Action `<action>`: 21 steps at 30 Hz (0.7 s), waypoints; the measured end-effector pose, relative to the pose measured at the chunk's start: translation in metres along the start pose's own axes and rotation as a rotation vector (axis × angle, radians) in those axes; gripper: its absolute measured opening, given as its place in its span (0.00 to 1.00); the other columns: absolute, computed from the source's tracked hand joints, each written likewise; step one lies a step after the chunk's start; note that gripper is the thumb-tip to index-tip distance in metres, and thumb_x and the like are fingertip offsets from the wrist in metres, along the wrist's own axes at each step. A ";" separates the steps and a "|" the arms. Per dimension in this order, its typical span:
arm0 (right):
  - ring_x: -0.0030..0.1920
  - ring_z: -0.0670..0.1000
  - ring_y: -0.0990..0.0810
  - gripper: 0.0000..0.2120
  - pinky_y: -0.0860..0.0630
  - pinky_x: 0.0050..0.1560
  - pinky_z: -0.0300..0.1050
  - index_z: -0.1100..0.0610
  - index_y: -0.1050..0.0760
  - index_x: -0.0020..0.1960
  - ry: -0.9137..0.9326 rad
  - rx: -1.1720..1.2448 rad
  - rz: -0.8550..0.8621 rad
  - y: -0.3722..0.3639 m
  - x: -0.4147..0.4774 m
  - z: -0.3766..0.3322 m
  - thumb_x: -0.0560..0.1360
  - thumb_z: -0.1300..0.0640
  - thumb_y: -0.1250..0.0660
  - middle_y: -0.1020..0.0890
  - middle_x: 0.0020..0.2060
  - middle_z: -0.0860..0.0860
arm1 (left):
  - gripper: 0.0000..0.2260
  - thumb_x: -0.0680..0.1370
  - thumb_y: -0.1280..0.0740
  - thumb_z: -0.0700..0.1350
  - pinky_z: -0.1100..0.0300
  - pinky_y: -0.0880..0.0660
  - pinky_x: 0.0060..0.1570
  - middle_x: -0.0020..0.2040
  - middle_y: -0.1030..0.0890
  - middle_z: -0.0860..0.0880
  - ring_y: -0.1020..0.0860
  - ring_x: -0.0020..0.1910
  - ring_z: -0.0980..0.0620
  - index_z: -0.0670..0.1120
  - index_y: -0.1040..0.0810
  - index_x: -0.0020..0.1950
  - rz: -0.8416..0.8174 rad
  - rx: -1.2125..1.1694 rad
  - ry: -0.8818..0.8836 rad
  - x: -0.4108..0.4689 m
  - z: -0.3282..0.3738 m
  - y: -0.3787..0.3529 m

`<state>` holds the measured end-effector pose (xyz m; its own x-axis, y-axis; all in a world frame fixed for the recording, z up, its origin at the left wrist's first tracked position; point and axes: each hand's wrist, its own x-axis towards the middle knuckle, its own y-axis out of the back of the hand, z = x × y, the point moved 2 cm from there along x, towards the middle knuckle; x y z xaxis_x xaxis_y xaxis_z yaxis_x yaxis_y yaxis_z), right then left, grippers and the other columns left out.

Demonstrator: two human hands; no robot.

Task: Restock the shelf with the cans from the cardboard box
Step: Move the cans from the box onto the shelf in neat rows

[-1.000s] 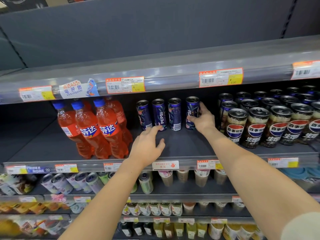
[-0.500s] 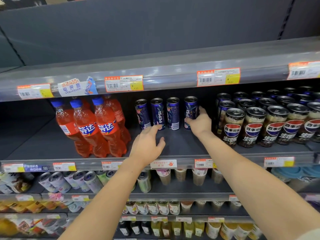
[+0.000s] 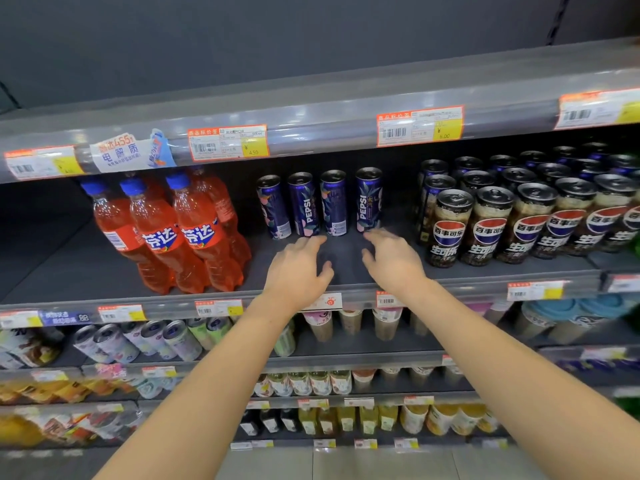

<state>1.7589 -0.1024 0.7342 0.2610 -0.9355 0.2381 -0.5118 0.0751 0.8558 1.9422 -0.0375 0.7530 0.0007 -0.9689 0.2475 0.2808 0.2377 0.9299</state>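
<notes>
Your right hand has let go of the rightmost slim dark-blue Pepsi can; it and your left hand hover relaxed and empty over the grey metal shelf.

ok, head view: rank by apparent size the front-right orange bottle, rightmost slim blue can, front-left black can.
1. orange bottle
2. black can
3. slim blue can
The black can stands nearer the camera, so its lead may be perspective.

four slim dark-blue pepsi cans stand upright in a row, far back on the grey shelf, between the shelf's left and right ends
</notes>
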 end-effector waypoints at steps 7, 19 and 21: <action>0.70 0.57 0.27 0.16 0.27 0.66 0.52 0.61 0.23 0.65 0.012 -0.178 0.051 0.028 -0.063 -0.013 0.79 0.59 0.37 0.21 0.65 0.58 | 0.23 0.81 0.37 0.53 0.48 0.29 0.61 0.69 0.23 0.45 0.24 0.65 0.41 0.48 0.30 0.75 -0.001 0.073 -0.138 -0.029 0.022 0.010; 0.57 0.60 0.21 0.12 0.22 0.48 0.53 0.56 0.24 0.60 -0.378 -0.334 -0.021 0.084 -0.257 0.006 0.79 0.54 0.39 0.21 0.56 0.55 | 0.21 0.79 0.38 0.56 0.48 0.23 0.52 0.60 0.19 0.44 0.21 0.57 0.40 0.46 0.25 0.67 -0.099 0.034 -0.466 -0.149 0.093 0.005; 0.56 0.58 0.21 0.15 0.21 0.49 0.53 0.56 0.25 0.65 -0.453 -0.350 -0.038 0.093 -0.299 0.019 0.80 0.54 0.39 0.21 0.59 0.54 | 0.22 0.79 0.38 0.58 0.48 0.24 0.52 0.60 0.20 0.44 0.21 0.57 0.40 0.46 0.25 0.67 -0.124 0.076 -0.539 -0.168 0.116 -0.003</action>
<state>1.6178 0.1780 0.7342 -0.1427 -0.9885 0.0495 -0.1868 0.0760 0.9795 1.8303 0.1327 0.7405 -0.5245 -0.8223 0.2206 0.1777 0.1476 0.9729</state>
